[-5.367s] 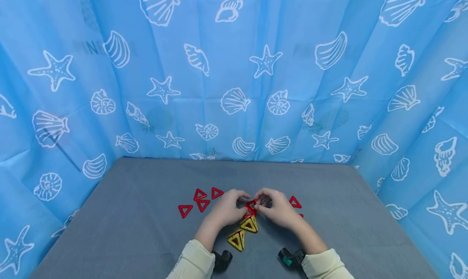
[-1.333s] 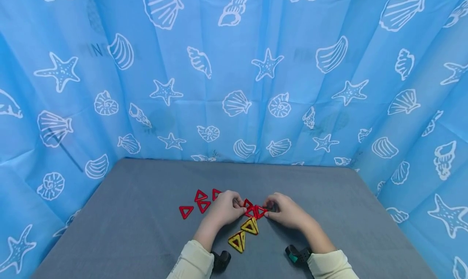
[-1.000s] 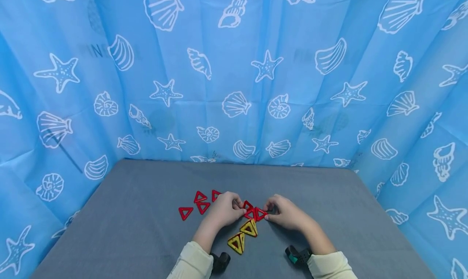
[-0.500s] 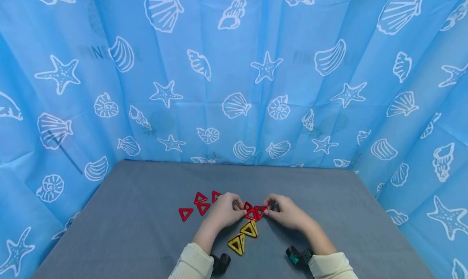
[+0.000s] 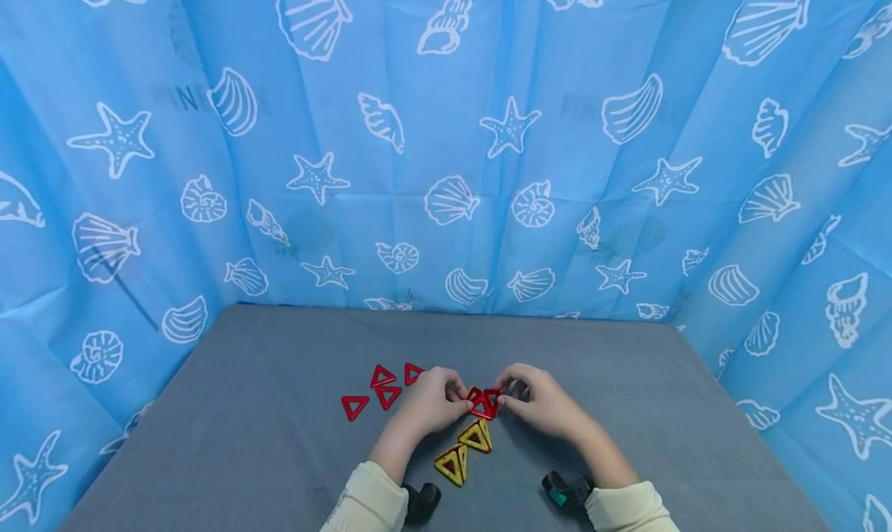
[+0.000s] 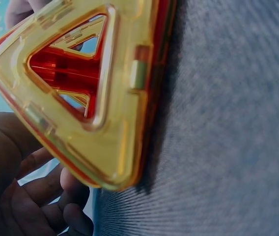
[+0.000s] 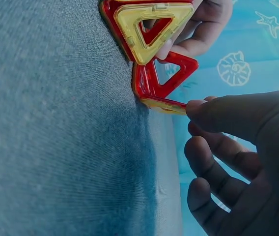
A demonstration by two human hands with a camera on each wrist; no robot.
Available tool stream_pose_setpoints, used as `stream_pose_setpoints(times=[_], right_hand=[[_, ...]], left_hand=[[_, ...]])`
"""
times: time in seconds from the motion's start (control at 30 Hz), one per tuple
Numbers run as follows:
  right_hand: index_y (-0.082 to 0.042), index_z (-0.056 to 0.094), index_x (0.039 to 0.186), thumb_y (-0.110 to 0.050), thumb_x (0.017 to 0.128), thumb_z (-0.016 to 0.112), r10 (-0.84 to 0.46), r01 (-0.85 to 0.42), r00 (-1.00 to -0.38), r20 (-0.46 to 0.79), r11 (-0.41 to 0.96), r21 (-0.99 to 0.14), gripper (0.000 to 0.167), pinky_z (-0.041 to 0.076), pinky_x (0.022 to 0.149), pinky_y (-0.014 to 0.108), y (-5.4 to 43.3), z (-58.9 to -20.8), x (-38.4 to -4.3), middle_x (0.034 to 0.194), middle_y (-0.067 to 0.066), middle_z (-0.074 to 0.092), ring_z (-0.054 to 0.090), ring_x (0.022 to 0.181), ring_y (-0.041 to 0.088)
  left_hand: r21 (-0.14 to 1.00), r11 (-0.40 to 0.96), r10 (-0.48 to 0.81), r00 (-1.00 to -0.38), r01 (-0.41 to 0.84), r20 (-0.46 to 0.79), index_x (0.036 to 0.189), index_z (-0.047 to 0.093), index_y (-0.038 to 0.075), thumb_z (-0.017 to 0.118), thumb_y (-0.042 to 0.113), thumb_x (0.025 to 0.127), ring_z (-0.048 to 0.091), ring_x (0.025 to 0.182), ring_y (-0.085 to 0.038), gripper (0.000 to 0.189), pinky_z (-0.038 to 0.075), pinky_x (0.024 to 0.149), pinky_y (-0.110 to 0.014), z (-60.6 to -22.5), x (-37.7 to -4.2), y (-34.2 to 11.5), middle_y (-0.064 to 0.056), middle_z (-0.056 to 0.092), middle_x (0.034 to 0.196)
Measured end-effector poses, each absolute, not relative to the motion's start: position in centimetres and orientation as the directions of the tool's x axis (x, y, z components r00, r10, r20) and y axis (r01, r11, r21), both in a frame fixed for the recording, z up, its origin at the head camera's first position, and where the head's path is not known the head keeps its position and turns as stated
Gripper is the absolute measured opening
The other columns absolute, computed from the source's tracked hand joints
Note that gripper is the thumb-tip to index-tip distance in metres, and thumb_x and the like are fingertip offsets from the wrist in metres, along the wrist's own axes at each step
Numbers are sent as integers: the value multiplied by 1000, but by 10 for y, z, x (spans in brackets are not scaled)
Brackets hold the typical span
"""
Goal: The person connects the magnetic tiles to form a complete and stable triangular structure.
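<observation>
Between my hands stands a cluster of red triangular magnetic tiles. My right hand pinches the edge of one tilted tile between thumb and finger, seen edge-on in the right wrist view. Opposite it, my left hand holds another raised red tile at the cluster's left side; part of that grip is hidden. Just in front sits a yellow-faced pyramid, large in the left wrist view. A second yellow-faced pyramid is nearer to me.
Several loose red triangular tiles lie flat to the left of my left hand on the grey tabletop. A blue curtain with shell prints hangs behind and along the sides.
My right hand has moved left and tipped its tile up from nearly flat towards the cluster's middle. The left-side tile also leans in. Red tiles at the right, seen earliest, are no longer visible.
</observation>
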State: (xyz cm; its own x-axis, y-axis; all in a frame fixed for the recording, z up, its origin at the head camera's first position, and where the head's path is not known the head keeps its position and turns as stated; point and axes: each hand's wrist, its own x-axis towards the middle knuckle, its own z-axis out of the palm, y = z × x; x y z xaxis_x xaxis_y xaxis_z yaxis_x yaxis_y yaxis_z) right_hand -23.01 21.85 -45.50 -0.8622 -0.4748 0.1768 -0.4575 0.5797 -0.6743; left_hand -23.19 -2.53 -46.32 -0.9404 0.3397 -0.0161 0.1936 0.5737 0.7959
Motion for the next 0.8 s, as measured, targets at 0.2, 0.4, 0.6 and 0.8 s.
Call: stream_pose_setpoints(times=[0.2,0.4,0.6,0.8], right_hand=[[-11,73,109,-7,100,72,-492,-480,-849,192,567,-669,10,56,74,28,215,-453,-229,106,5,71,66,88,11],[-10,73,113,-10,101,72,-520,-472,-840,156,558,-682,12,56,76,28,213,-453,-228,108,6,72,66,88,9],[-10,73,117,-10,101,71,-522,-463,-841,142,559,-689,16,57,77,29,213,-452,-229,110,7,71,66,89,10],[-10,72,118,-9,101,71,-534,-466,-834,138,548,-695,18,57,77,29,211,-452,-227,111,10,71,66,90,12]], left_hand=[[792,576,339,-941,202,-7,87,72,17,82,19,94,61,73,-14,12,50,67,-33,-463,-232,-24,3,66,82],[798,569,345,-939,198,-14,88,72,17,82,17,93,61,74,-14,11,50,67,-33,-466,-232,-23,3,66,83],[795,570,353,-936,210,-5,88,72,19,81,18,95,61,76,-13,11,52,70,-32,-467,-234,-22,5,67,84],[790,574,357,-934,217,-3,89,71,17,81,18,95,61,77,-14,11,52,72,-34,-469,-233,-20,5,66,85]])
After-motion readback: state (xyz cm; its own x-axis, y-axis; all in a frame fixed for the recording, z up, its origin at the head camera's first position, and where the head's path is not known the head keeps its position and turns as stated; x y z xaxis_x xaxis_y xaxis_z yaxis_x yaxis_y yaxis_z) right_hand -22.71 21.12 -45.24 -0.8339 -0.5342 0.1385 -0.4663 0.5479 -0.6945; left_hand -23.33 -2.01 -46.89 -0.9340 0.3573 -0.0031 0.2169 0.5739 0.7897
